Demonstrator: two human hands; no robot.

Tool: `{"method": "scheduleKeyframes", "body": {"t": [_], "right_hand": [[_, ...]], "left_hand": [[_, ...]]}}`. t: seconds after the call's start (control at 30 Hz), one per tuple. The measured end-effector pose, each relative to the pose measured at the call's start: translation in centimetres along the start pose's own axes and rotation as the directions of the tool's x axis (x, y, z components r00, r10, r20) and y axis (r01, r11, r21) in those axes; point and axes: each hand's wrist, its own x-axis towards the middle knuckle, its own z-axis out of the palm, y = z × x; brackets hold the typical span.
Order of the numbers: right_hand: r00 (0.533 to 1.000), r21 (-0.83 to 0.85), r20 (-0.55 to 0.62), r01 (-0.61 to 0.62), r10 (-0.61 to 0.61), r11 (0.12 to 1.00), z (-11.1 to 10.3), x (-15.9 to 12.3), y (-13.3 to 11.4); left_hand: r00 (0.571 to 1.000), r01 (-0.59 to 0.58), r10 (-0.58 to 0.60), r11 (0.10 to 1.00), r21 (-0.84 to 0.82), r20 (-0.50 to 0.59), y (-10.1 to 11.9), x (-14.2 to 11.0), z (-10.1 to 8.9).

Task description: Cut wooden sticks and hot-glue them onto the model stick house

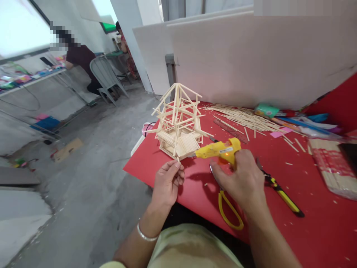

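Note:
A small pavilion-like model (187, 145) built of pale wooden sticks stands on the red tabletop (195, 190), with an open stick-frame roof. My left hand (169, 180) pinches a short wooden stick (178, 159) just in front of the model's base. In my right hand (242, 178) is a yellow hot glue gun (219, 149), gripped by its handle. Its nozzle points left, close to the model's lower front edge and the stick; whether it touches either I cannot tell. An orange light glows on the gun's side.
Scissors with yellow handles (231, 214) lie beneath my right hand. To the right are yellow-black pliers or a cutter (287, 197) and a bag of sticks (331, 167). Loose sticks (237, 117) and a ruler (230, 130) lie behind. A person (80, 59) sits at a far-left bench.

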Motion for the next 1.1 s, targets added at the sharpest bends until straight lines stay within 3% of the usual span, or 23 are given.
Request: {"method": "scheduleKeyframes", "body": {"t": [0.13,0.3,1.1], "right_hand": [[0.995,-0.104,0.003,0.102,-0.102,0.989,1.4,1.3,-2.1],[0.984,-0.141,-0.03,0.172,-0.178,0.975,1.8,1.7,-2.8],[0.979,-0.164,-0.054,0.184,-0.195,0.969,2.0,1.3,-2.3]], "left_hand": [[1.0,-0.013,0.013,1.0,-0.002,-0.011,0.2,0.3,-0.4],[1.0,-0.016,0.016,1.0,0.017,-0.009,0.1,0.4,-0.6],[1.0,-0.023,0.024,0.999,0.03,-0.005,-0.5,0.6,-0.9]]}}
